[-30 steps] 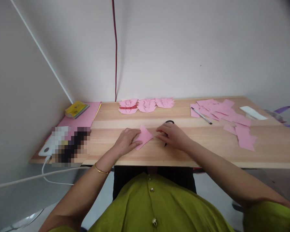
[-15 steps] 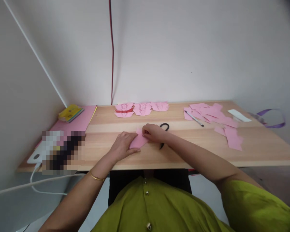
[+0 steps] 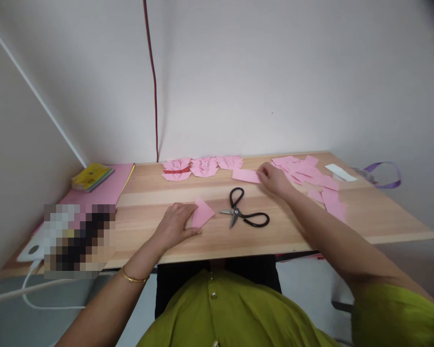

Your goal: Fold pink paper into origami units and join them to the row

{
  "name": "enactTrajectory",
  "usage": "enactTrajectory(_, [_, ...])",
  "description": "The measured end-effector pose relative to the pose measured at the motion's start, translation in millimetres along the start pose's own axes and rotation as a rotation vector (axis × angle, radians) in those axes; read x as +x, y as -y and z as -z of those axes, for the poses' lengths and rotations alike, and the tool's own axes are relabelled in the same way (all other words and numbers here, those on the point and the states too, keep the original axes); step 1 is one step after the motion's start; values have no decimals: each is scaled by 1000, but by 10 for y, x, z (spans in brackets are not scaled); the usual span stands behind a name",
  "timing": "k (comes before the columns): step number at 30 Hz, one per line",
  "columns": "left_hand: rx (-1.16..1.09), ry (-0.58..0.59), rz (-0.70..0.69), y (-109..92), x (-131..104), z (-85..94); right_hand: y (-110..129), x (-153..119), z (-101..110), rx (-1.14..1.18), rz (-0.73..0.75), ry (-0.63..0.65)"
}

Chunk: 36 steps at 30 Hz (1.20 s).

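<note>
My left hand (image 3: 177, 224) rests on the table, thumb and fingers at the left edge of a folded pink paper (image 3: 203, 212) with a pointed right side. My right hand (image 3: 274, 179) is closed at the right end of a pink paper strip (image 3: 245, 175), pinching it above the wooden table. Between the hands lie black-handled scissors (image 3: 236, 211) with their blades spread. Folded pink paper pieces (image 3: 204, 167), one with a red strip across it, sit in a row against the wall.
Loose pink paper strips (image 3: 304, 168) are heaped at the right, near a white strip (image 3: 340, 172) and a purple strap (image 3: 383, 173). At the left, a yellow packet (image 3: 92, 177) lies on pink sheets (image 3: 119, 178). A white device (image 3: 32, 248) with a cable is at the table's left edge.
My right hand has left the folded paper and moved right and away from me, onto a pink strip that now lies farther left. The scissors are uncovered. The pen is no longer visible.
</note>
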<state>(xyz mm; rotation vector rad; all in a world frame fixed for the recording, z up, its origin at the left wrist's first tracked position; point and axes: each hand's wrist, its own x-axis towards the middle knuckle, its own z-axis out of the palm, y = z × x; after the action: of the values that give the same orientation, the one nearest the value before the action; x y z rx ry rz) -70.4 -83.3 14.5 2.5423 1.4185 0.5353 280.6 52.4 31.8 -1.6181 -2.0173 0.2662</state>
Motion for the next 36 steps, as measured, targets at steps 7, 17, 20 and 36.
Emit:
enactTrajectory(7, [17,-30,-35,8,-14,-28,-670,-179,414,-182,-132,-60])
enactTrajectory(17, [40,-45,-46,7,-18,-40,213,-580,-7,-30,630,391])
enactTrajectory(20, [34,-51,-51,7,-20,-42,230,-548,-76,-43,653,397])
enactTrajectory(36, [-13,-72,-33,4,-47,-60,-41,-534,138,-222,673,324])
